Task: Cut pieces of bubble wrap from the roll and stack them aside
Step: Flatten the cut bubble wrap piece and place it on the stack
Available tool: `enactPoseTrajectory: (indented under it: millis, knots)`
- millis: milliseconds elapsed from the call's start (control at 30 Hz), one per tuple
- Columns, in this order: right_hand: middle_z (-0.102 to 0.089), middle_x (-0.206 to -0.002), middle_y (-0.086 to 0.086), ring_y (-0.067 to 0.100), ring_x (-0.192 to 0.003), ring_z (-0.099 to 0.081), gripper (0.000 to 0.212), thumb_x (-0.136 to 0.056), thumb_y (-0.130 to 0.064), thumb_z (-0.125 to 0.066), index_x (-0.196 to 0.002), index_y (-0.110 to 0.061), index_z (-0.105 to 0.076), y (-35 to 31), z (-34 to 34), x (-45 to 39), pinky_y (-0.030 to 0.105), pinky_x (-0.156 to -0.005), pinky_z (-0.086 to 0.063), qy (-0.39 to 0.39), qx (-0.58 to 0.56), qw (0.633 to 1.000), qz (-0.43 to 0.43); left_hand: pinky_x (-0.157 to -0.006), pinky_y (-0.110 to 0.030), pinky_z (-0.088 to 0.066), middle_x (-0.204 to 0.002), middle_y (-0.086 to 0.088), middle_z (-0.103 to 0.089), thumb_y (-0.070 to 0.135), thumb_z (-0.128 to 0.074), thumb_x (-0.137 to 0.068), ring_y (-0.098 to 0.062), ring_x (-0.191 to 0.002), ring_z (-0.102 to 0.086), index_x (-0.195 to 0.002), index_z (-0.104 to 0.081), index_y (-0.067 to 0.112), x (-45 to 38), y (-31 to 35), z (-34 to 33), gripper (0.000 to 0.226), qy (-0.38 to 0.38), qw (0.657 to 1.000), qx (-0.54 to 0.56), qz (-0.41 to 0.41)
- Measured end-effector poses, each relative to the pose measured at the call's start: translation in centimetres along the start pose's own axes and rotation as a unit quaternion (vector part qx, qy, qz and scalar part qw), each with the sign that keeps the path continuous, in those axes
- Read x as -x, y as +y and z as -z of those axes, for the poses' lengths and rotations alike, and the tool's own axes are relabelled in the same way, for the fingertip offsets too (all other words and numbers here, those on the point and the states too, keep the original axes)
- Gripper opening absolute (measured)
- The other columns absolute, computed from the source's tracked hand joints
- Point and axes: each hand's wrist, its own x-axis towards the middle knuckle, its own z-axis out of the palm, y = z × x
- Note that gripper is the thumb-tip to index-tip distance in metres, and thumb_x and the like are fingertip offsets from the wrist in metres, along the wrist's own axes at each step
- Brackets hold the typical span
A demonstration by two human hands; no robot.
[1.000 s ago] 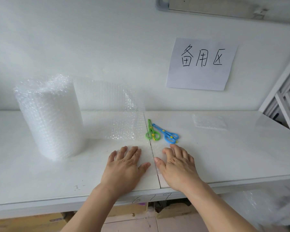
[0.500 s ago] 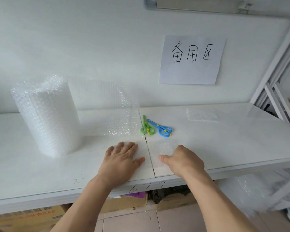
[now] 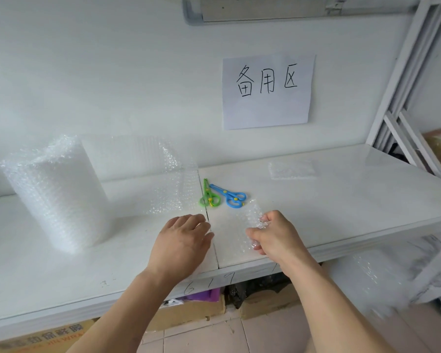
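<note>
white table (image 3: 354, 205), upright bubble wrap roll (image 3: 54, 197) far left of the scissors, green scissors (image 3: 208, 196) touching blue scissors (image 3: 229, 196), cut pieces (image 3: 292, 169) back-right of them

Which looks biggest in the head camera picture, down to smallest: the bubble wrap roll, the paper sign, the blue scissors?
1. Bubble wrap roll, though it stands nearer the camera than the sign.
2. Paper sign on the wall.
3. Blue scissors, clearly smallest.
</note>
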Motion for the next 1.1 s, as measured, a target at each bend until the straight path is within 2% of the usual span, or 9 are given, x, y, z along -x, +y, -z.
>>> enactPoseTrajectory:
  millis: [133,267,433,567,633,833,933,1000,1100]
  knots:
    - [-0.061,-0.099,0.003,0.013,-0.06,-0.064,0.047,-0.084,-0.019,-0.068,-0.127,-0.013,-0.049,0.5,2.5,-1.0,0.031,-0.067,-0.057,0.033,-0.062,0.998,0.0,-0.065,-0.033,-0.052,-0.079,0.006,-0.068,0.031,-0.05,-0.09,-0.021,-0.071,-0.065,-0.077,-0.067,0.019,-3.3,1.9,-0.3,0.025,-0.017,0.999,-0.018,-0.037]
    - [-0.063,-0.102,0.007,0.012,-0.062,-0.065,0.044,-0.087,-0.019,-0.066,-0.127,-0.013,-0.05,1.4,5.6,-3.0,0.031,-0.068,-0.057,0.078,-0.094,0.993,0.009,-0.057,-0.033,-0.05,-0.073,0.007,-0.066,0.031,-0.049,-0.088,-0.021,-0.063,-0.063,-0.073,-0.067,0.019,-6.8,3.6,-2.0,0.027,-0.011,0.998,-0.022,-0.053]
    - [-0.064,-0.098,0.005,0.015,-0.062,-0.066,0.036,-0.086,-0.019,-0.068,-0.117,-0.022,-0.051,2.3,9.1,-7.4,0.041,-0.076,-0.058,0.114,-0.139,0.983,0.025,-0.051,-0.031,-0.047,-0.067,0.006,-0.064,0.031,-0.045,-0.088,-0.022,-0.059,-0.061,-0.069,-0.065,0.019,-11.6,5.4,-4.4,0.03,0.006,0.997,-0.015,-0.074]
    - [-0.062,-0.088,0.001,0.015,-0.056,-0.062,0.033,-0.083,-0.017,-0.068,-0.112,-0.017,-0.054,2.8,10.9,-12.4,0.044,-0.077,-0.056,0.148,-0.172,0.973,0.028,-0.052,-0.031,-0.049,-0.071,0.006,-0.067,0.033,-0.043,-0.089,-0.021,-0.06,-0.062,-0.071,-0.067,0.019,-16.0,6.1,-6.9,0.033,0.016,0.996,-0.009,-0.092]
    - [-0.064,-0.09,0.002,0.016,-0.056,-0.064,0.032,-0.082,-0.019,-0.068,-0.111,-0.017,-0.054,3.0,11.6,-14.9,0.045,-0.077,-0.056,0.164,-0.178,0.97,0.031,-0.053,-0.031,-0.05,-0.072,0.006,-0.068,0.034,-0.042,-0.088,-0.021,-0.06,-0.063,-0.071,-0.068,0.02,-18.2,6.0,-8.1,0.034,0.021,0.995,-0.008,-0.094]
    - [-0.063,-0.095,-0.006,0.021,-0.078,-0.071,0.031,-0.082,-0.03,-0.066,-0.111,-0.025,-0.054,2.8,13.2,-22.0,0.035,-0.079,-0.053,0.212,-0.146,0.965,0.047,-0.053,-0.03,-0.048,-0.073,0.006,-0.068,0.036,-0.037,-0.088,-0.022,-0.061,-0.062,-0.073,-0.069,0.02,-23.5,5.5,-11.5,0.039,0.019,0.994,-0.011,-0.106]
    - [-0.059,-0.089,-0.01,0.025,-0.085,-0.069,0.034,-0.081,-0.033,-0.066,-0.111,-0.025,-0.053,2.5,13.5,-24.5,0.039,-0.083,-0.055,0.225,-0.132,0.964,0.05,-0.053,-0.028,-0.046,-0.07,0.006,-0.067,0.037,-0.035,-0.088,-0.022,-0.059,-0.062,-0.072,-0.068,0.02,-25.4,5.7,-12.8,0.04,0.017,0.993,-0.017,-0.112]
    - [-0.06,-0.091,-0.006,0.026,-0.087,-0.067,0.038,-0.081,-0.033,-0.066,-0.116,-0.022,-0.054,2.5,13.6,-25.8,0.04,-0.082,-0.055,0.227,-0.116,0.966,0.049,-0.053,-0.028,-0.045,-0.071,0.007,-0.067,0.038,-0.033,-0.088,-0.021,-0.06,-0.061,-0.072,-0.068,0.021,-26.2,5.8,-13.6,0.042,0.006,0.994,-0.022,-0.109]
    - [-0.06,-0.105,0.0,0.024,-0.095,-0.061,0.044,-0.086,-0.031,-0.063,-0.127,-0.02,-0.051,2.7,13.6,-26.5,0.028,-0.078,-0.043,0.217,-0.031,0.975,0.041,-0.056,-0.028,-0.044,-0.074,0.007,-0.068,0.039,-0.031,-0.088,-0.022,-0.063,-0.062,-0.075,-0.068,0.02,-26.8,5.9,-14.7,0.044,-0.012,0.994,-0.023,-0.108]
